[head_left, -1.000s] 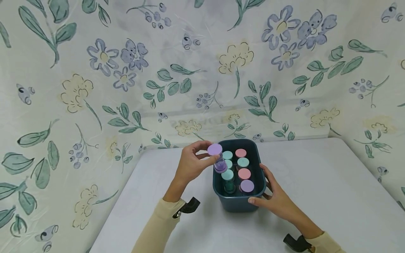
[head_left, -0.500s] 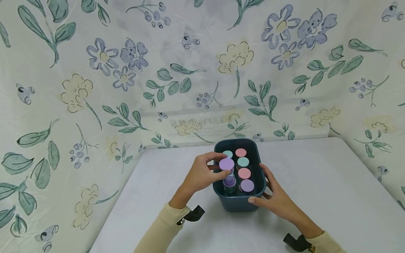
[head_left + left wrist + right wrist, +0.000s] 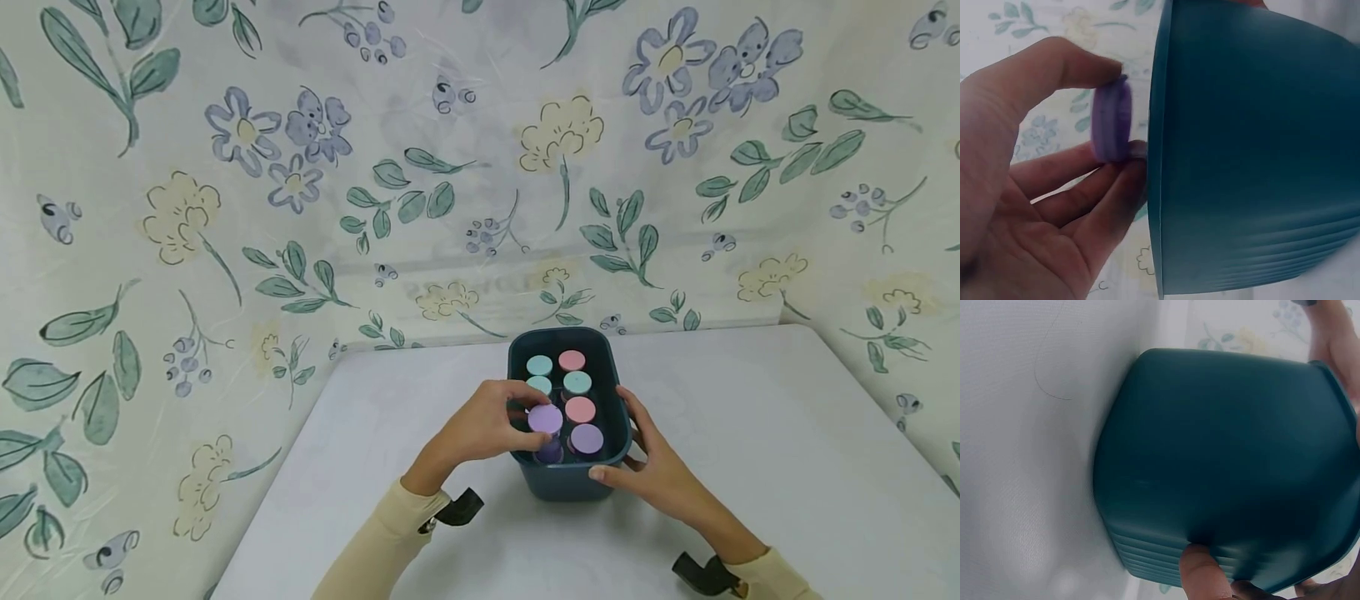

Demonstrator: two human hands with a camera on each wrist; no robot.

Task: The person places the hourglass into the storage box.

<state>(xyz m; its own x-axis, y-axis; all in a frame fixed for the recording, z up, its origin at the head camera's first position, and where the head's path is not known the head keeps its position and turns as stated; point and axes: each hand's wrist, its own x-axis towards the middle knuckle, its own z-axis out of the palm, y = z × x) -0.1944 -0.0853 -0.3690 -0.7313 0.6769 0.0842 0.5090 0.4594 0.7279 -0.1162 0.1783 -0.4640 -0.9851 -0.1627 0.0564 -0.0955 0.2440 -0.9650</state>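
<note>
My left hand (image 3: 480, 425) pinches a purple-capped sand timer (image 3: 545, 418) between thumb and fingers, upright at the front left inside the dark teal bin (image 3: 567, 485). In the left wrist view the purple cap (image 3: 1111, 122) stands just beyond the bin's rim, and the timer's lower part is hidden behind the wall. My right hand (image 3: 663, 479) grips the bin's near right corner, thumb on the front and fingers along the right side. Inside stand more sand timers: a purple-capped timer (image 3: 587, 438) beside the held one, pink-capped timers (image 3: 580, 409) and mint-capped timers (image 3: 539, 365) behind.
The bin stands on a white table (image 3: 750, 417). Behind and to the sides hangs a floral sheet (image 3: 480, 208). Black wrist cameras (image 3: 459, 507) are strapped over the beige sleeves (image 3: 378, 533).
My left hand has carried the purple sand timer from above the bin's left rim rightward, nearer and down into the front left of the bin. My right hand has stayed on the corner.
</note>
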